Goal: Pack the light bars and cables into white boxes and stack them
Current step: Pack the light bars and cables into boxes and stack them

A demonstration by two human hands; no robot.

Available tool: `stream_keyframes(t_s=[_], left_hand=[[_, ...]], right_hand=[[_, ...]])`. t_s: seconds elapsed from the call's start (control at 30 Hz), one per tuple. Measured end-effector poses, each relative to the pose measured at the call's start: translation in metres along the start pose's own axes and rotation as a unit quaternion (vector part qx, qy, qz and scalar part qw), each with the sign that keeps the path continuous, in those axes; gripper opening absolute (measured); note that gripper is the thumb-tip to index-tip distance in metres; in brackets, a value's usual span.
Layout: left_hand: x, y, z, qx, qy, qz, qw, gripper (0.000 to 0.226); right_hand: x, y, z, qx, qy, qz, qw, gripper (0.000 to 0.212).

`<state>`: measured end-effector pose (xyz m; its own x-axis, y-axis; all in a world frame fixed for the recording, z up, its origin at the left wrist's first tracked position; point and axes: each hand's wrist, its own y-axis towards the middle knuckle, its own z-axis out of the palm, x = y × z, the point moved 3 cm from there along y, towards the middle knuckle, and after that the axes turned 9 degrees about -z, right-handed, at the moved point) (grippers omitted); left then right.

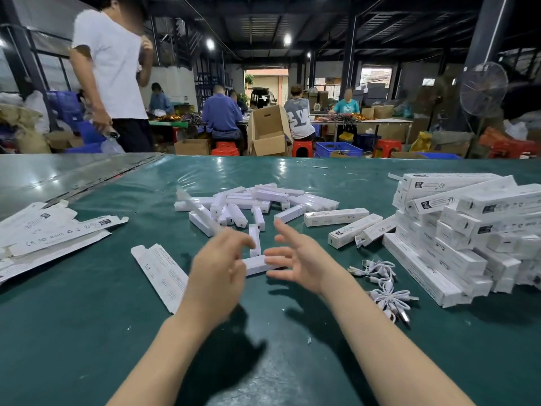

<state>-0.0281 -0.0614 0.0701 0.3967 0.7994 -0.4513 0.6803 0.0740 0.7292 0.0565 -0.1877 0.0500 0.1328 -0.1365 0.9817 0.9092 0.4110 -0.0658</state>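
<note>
left hand (218, 265): hovering over the middle of the table, fingers loose and spread, gripping nothing; motion-blurred
right hand (295, 259): hovering just beside the left one, fingers splayed straight, holding nothing; its fingertips are sitting at the end of the light bar, can't tell if touching
light bar (254, 265): lying flat on the table between the two hands, left end hiding behind the left hand
second bar (254, 240): lying just behind it, pointing toward the far edge
bar pile (251, 200): loose heap of white bars lying mid-table, toward the far edge
cables (386, 291): white coiled bundles lying right of the right forearm, just in front of the box stack
box stack (468, 230): closed white boxes sitting in several untidy layers at the right edge
loose boxes (336, 217): closed ones lying between bar pile and box stack
flat box (162, 276): unfolded, lying just left of the left wrist
flat box heap (44, 232): unfolded blanks lying at the left edge
table (87, 332): wearing a green cover
bystander (111, 68): standing beyond the far-left corner, white shirt
</note>
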Motion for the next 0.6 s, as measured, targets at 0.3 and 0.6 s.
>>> stream_keyframes(t_s=[0.3,0.6], left_hand=[[-0.035,-0.010,0.023,0.196,-0.001,0.147,0.970,0.029],[0.000,-0.007,0.016,0.061,-0.098,-0.068,0.991,0.025]], right_hand=[[-0.007,0.000,-0.004,0.077,0.059,0.000,0.995,0.036],[-0.001,0.006,-0.020,-0.007,0.234,-0.061,0.970,0.008]])
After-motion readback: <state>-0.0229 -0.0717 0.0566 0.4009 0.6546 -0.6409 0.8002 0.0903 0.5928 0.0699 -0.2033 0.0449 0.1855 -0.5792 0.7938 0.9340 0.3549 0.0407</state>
